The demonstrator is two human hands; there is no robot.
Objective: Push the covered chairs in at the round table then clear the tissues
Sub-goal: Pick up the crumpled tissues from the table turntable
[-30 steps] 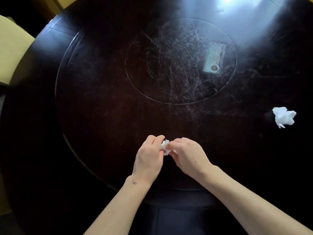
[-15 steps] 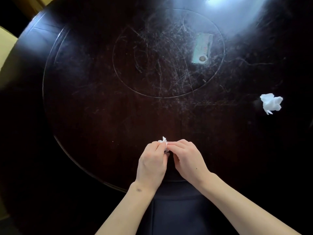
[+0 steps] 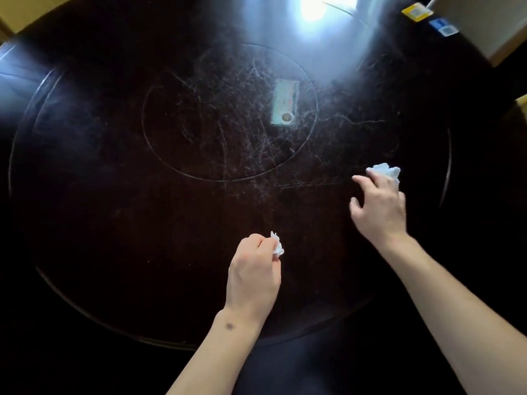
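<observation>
While the far tissue (image 3: 385, 171) lies crumpled on the table (image 3: 114, 209), right of the centre disc, the right hand (image 3: 379, 203) reaches over it, fingers spread and loosely curled, touching its near edge but not yet closed. To do this well, the fingers should likely settle round the whole wad before lifting. It is a shapeless ball with no clear long axis or heading. The left hand (image 3: 253, 276), nearer the table's edge, pinches a small wad (image 3: 277, 246). A card (image 3: 285, 105) lies on the disc.
</observation>
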